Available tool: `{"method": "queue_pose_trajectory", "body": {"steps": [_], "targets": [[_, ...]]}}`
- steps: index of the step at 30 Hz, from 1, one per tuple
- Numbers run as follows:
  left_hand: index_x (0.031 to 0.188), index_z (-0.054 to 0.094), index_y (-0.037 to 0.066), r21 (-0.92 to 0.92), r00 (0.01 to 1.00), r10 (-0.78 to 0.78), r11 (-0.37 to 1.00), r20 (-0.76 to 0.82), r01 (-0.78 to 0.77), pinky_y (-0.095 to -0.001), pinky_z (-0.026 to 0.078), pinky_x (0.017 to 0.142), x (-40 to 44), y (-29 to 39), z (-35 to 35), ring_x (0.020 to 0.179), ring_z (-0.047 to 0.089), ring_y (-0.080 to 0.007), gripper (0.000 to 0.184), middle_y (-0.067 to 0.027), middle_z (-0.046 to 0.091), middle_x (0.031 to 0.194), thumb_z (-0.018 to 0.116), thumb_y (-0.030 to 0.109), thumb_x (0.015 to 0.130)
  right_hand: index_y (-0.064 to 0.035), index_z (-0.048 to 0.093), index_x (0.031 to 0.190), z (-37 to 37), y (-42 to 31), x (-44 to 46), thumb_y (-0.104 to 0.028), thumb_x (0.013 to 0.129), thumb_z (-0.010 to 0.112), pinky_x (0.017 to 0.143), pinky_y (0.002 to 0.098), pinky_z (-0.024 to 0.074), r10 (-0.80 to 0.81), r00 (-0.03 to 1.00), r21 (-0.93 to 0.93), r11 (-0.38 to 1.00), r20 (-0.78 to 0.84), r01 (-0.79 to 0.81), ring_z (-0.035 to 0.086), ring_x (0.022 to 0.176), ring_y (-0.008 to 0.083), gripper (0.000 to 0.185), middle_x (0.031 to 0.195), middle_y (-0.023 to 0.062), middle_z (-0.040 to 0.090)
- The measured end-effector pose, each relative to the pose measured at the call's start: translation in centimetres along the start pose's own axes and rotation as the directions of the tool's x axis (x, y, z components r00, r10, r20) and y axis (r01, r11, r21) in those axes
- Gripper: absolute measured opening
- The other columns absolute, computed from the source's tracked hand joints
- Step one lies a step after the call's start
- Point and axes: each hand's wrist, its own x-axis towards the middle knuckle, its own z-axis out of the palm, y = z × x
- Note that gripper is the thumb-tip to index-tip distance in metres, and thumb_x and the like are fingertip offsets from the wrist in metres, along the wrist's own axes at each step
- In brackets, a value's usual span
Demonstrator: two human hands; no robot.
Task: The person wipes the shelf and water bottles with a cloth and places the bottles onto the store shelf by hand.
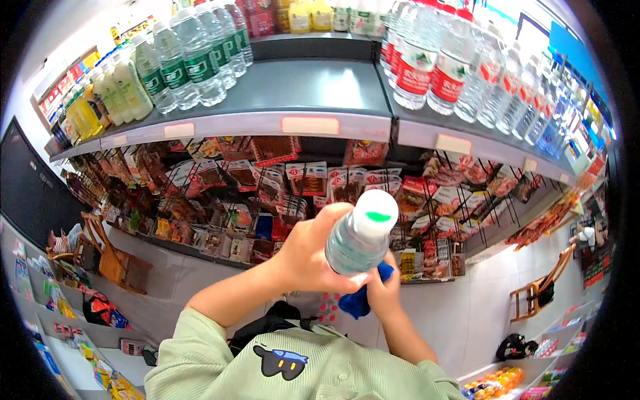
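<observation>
My left hand (pixel 308 252) is wrapped round a clear water bottle (pixel 352 243) with a white cap that bears a green mark. The bottle tilts with its cap toward the camera, in front of the shelf. Just below and to the right, my right hand (pixel 385 293) is closed on a blue cloth (pixel 357 301), which hangs between the hands close to the bottle's base. Whether the cloth touches the bottle is hidden. On the shelf (pixel 307 90) ahead stand green-labelled water bottles (pixel 200 67) at the left and red-labelled water bottles (pixel 415 67) at the right.
Beneath the shelf, packaged snacks (pixel 307 180) hang on hooks. Yellow drink bottles (pixel 83 113) stand at the shelf's far left. Wooden chairs are on the floor at left (pixel 120 263) and right (pixel 540 290). Low shelves with goods line both lower sides.
</observation>
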Motion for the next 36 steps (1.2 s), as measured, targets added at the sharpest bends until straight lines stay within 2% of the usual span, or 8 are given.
{"method": "queue_pose_trajectory", "body": {"steps": [2, 6, 9, 10, 12, 19, 25, 36], "targets": [[0.126, 0.041, 0.005, 0.127, 0.997, 0.070, 0.989, 0.012, -0.071, -0.0348, 0.054, 0.079, 1.6, -0.1, -2.6, 0.090, 0.068, -0.0244, 0.083, -0.0143, 0.064, 0.102, 0.085, 0.026, 0.059, -0.0020, 0.055, 0.112, -1.1, -1.7, 2.4, -0.005, 0.076, 0.070, 0.074, 0.0250, 0.0470, -0.312, 0.944, -0.289, 0.899, 0.108, 0.330, 0.054, 0.089, 0.0125, 0.040, 0.099, 0.0070, 0.057], [0.124, 0.044, 0.005, 0.017, 0.972, 0.189, 0.982, -0.136, -0.189, -0.0312, 0.052, 0.081, 6.5, -1.7, -6.5, 0.090, 0.065, -0.0190, 0.076, -0.0101, 0.065, 0.100, 0.083, 0.021, 0.061, -0.0015, 0.053, 0.122, 1.2, -9.9, 6.9, -0.010, 0.068, 0.080, 0.077, 0.0288, 0.0484, -0.425, 0.877, -0.385, 0.788, 0.223, 0.480, 0.055, 0.092, 0.0170, 0.061, 0.104, 0.0099, 0.056], [0.120, 0.048, 0.004, -0.293, 0.995, 0.001, 0.956, -0.098, -0.030, -0.0322, 0.050, 0.082, 10.4, -1.6, -9.7, 0.092, 0.061, -0.0170, 0.073, -0.0095, 0.063, 0.098, 0.083, 0.023, 0.059, -0.0006, 0.051, 0.126, 4.6, -14.8, 10.3, -0.017, 0.069, 0.081, 0.086, 0.0326, 0.0460, -0.432, 0.853, -0.518, 0.678, 0.293, 0.522, 0.057, 0.097, 0.0208, 0.066, 0.109, 0.0137, 0.058], [0.118, 0.050, 0.003, -0.031, 0.978, 0.145, 0.988, -0.150, -0.151, -0.0334, 0.049, 0.083, 11.9, -2.5, -11.1, 0.093, 0.060, -0.0180, 0.071, -0.0110, 0.063, 0.098, 0.083, 0.026, 0.059, -0.0003, 0.050, 0.127, 5.5, -15.5, 12.1, -0.019, 0.071, 0.078, 0.081, 0.0312, 0.0480, -0.511, 0.798, -0.535, 0.598, 0.319, 0.597, 0.059, 0.088, 0.0171, 0.064, 0.099, 0.0116, 0.061], [0.127, 0.049, 0.007, 0.038, 0.994, 0.104, 0.994, -0.039, -0.103, -0.0365, 0.050, 0.090, 14.5, -3.0, -13.8, 0.106, 0.059, -0.0203, 0.072, -0.0079, 0.060, 0.120, 0.083, 0.019, 0.064, -0.0004, 0.052, 0.125, 7.7, -17.9, 14.6, -0.019, 0.074, 0.073, 0.072, 0.0299, 0.0494, -0.353, 0.890, -0.469, 0.759, 0.287, 0.452, 0.059, 0.076, 0.0127, 0.059, 0.087, 0.0079, 0.063], [0.120, 0.061, 0.016, 0.067, 0.991, 0.064, 0.996, -0.116, -0.056, -0.0344, 0.048, 0.088, 19.1, -7.4, -17.8, 0.099, 0.057, -0.0185, 0.061, -0.0053, 0.063, 0.113, 0.082, 0.026, 0.064, -0.0020, 0.063, 0.091, 12.1, -20.3, 23.3, -0.026, 0.071, 0.073, 0.061, 0.0271, 0.0452, -0.200, 0.917, -0.481, 0.801, 0.345, 0.356, 0.055, 0.067, 0.0094, 0.033, 0.076, 0.0029, 0.062], [0.120, 0.054, -0.004, -0.010, 0.985, -0.020, 1.000, -0.173, 0.018, -0.0289, 0.049, 0.084, 19.8, -10.8, -18.8, 0.093, 0.063, -0.0170, 0.069, -0.0129, 0.067, 0.103, 0.083, 0.022, 0.063, -0.0035, 0.061, 0.090, 13.9, -18.2, 28.2, -0.019, 0.071, 0.076, 0.057, 0.0264, 0.0494, -0.155, 0.925, -0.594, 0.727, 0.346, 0.344, 0.058, 0.061, 0.0095, 0.030, 0.076, 0.0020, 0.061], [0.129, 0.047, 0.000, -0.253, 0.973, -0.175, 0.958, -0.150, 0.134, -0.0328, 0.049, 0.084, 20.2, -15.6, -19.1, 0.099, 0.059, -0.0209, 0.076, -0.0137, 0.059, 0.110, 0.081, 0.015, 0.064, -0.0010, 0.061, 0.095, 15.8, -15.2, 30.7, -0.018, 0.069, 0.077, 0.067, 0.0277, 0.0470, -0.231, 0.937, -0.611, 0.712, 0.262, 0.346, 0.056, 0.072, 0.0105, 0.035, 0.082, 0.0048, 0.064]]}}
